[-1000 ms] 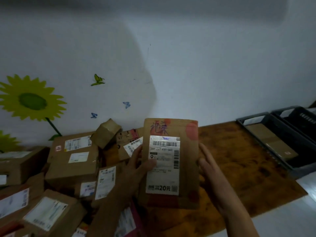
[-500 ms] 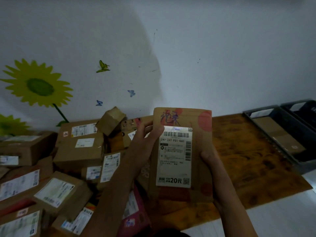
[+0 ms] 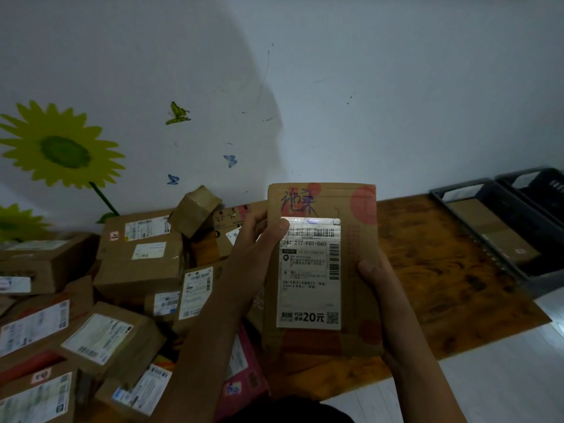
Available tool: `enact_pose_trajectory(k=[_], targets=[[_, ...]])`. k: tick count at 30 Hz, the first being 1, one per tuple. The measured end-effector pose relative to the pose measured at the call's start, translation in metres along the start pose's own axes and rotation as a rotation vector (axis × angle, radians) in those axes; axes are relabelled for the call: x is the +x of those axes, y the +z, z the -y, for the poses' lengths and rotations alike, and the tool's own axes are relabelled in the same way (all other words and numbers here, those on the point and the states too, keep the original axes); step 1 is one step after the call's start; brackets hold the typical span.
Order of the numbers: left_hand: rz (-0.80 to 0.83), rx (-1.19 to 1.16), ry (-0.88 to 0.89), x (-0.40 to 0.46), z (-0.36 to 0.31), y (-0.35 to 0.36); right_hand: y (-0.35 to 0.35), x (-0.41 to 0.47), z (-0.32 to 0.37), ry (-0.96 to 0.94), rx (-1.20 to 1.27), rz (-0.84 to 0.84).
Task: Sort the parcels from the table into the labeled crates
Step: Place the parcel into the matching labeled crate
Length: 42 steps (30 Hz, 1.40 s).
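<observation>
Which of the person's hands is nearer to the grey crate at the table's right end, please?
The right hand: it holds the parcel's right edge, on the side facing the grey crate. The left hand grips the parcel's far, left edge.

Hands: two, a left hand and a right hand, both gripping one flat parcel bearing one white label. Crates: two at the right end of the desk, a near crate holding one parcel, and a far crate only partly in view. Loose parcels heaped on the left: at least a dozen; exact count cannot be told. Wall stickers: two sunflowers, three butterflies.
</observation>
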<state>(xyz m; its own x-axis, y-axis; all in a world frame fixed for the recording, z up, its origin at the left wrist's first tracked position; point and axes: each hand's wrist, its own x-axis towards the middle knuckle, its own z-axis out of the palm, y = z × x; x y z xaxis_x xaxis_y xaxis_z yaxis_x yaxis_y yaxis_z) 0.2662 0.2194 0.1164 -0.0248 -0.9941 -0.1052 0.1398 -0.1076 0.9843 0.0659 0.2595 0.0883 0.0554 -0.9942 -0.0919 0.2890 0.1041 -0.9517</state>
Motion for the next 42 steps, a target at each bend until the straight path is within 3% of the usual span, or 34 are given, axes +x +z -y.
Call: enact_pose_trajectory(k=[42], targets=[[0.126, -0.060, 0.128, -0.009, 0.016, -0.012, 0.012, -0.010, -0.004, -0.019, 0.051, -0.085]])
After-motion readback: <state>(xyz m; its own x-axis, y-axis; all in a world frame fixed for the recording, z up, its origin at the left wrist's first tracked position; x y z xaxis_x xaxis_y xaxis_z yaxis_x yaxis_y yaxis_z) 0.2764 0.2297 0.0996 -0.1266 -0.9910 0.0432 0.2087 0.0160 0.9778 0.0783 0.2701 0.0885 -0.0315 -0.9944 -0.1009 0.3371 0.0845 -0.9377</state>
